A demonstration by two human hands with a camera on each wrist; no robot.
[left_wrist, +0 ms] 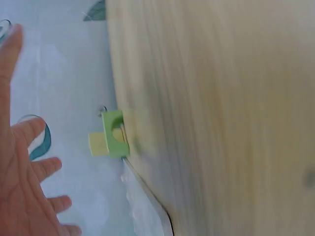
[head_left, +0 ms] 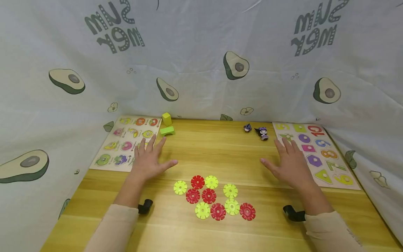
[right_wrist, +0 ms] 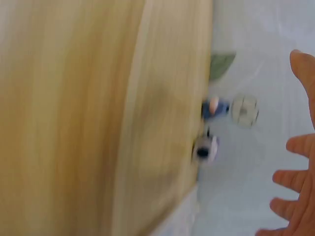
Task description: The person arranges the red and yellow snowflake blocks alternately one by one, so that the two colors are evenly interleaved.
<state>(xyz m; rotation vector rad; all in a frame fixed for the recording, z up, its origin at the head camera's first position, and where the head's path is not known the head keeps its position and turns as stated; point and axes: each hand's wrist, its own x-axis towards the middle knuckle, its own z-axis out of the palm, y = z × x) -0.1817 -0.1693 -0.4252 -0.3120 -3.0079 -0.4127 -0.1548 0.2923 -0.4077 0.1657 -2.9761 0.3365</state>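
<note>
My left hand (head_left: 148,161) is spread with fingers apart beside the fruit puzzle board (head_left: 105,148), holding nothing. On the other side my right hand (head_left: 291,164) also has its fingers spread, near the number and shape puzzle board (head_left: 318,180), with nothing in it. Between and below the hands lie several flat notched discs, some red like the red disc (head_left: 247,211) and some yellow-green like the yellow disc (head_left: 180,188). Both wrist views show the palms (left_wrist: 19,182) and straight fingers away from any object.
At the back left stand a yellow block (head_left: 167,119) and a green arch block (head_left: 167,131). Two small figurines, a dark blue figurine (head_left: 247,127) and a black-and-white figurine (head_left: 262,133), are at the back right. An avocado-print cloth (head_left: 201,70) hangs behind the wooden table (head_left: 207,150).
</note>
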